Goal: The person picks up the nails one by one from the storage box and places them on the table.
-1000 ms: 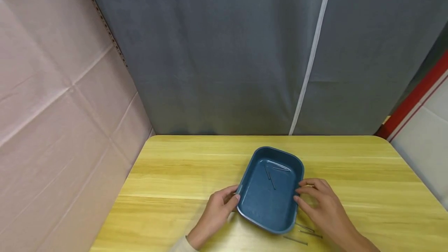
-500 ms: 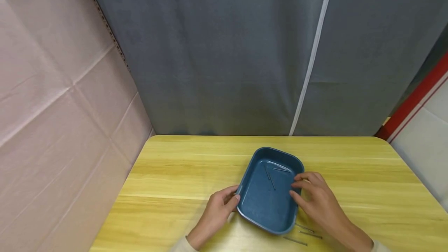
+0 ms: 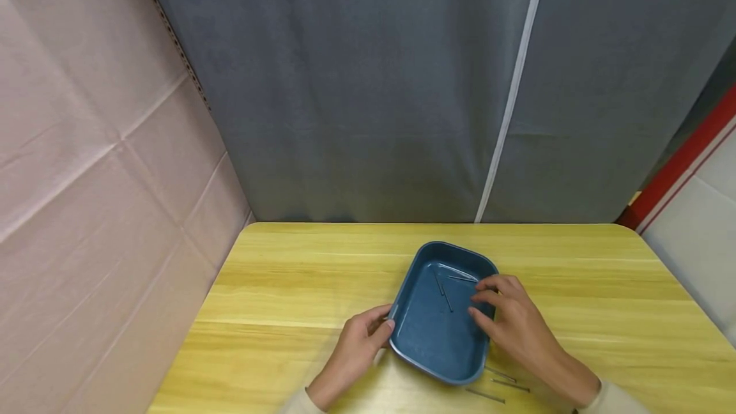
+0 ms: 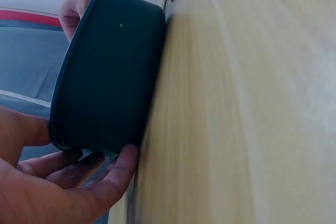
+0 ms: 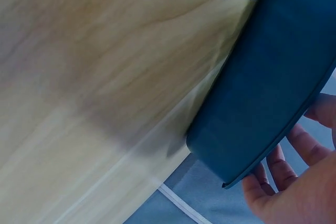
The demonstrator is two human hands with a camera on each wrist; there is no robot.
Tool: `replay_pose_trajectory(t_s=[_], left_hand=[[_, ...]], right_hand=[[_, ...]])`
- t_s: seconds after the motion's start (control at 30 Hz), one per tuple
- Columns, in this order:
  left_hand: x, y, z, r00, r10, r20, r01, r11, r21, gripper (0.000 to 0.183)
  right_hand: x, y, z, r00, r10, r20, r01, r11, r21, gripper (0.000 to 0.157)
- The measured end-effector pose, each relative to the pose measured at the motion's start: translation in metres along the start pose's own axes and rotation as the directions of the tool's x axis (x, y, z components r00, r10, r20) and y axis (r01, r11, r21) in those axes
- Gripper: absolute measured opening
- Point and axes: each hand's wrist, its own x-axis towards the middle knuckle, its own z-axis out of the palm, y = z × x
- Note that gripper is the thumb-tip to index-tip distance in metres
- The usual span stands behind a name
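Observation:
A dark blue rectangular tray [image 3: 439, 344] sits on the table, slightly turned. My left hand [image 3: 359, 344] holds its left side, thumb at the rim and fingers against the outer wall, as the left wrist view also shows. Over the tray's right rim reaches my right hand [image 3: 512, 318], its fingers loosely bent above the inside with nothing visible between them. Inside the tray lie thin metal nails [image 3: 446, 299], two of them end to end and another nail [image 3: 462, 278] near the far right corner. More nails [image 3: 510, 385] lie on the table by the tray's near right corner.
The wood-grain table [image 3: 299, 286] reaches back to a grey curtain [image 3: 356, 114] with a white strip. A pale quilted sheet [image 3: 115, 209] hangs at the left. At the right are a red band [image 3: 684, 155] and a white panel [image 3: 701, 229].
My right hand has moved left and a little farther away, from the tray's right rim to over its inside. The left hand, tray and nails have stayed where they were.

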Motion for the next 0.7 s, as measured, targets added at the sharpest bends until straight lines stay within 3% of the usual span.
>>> replay_pose_trajectory(t_s=[0.7], left_hand=[[0.000, -0.001, -0.001, 1.000, -0.014, -0.001, 0.014, 1.000, -0.003, 0.039]], right_hand=[[0.012, -0.001, 0.012, 0.996, -0.027, 0.090, 0.030, 0.999, -0.029, 0.018]])
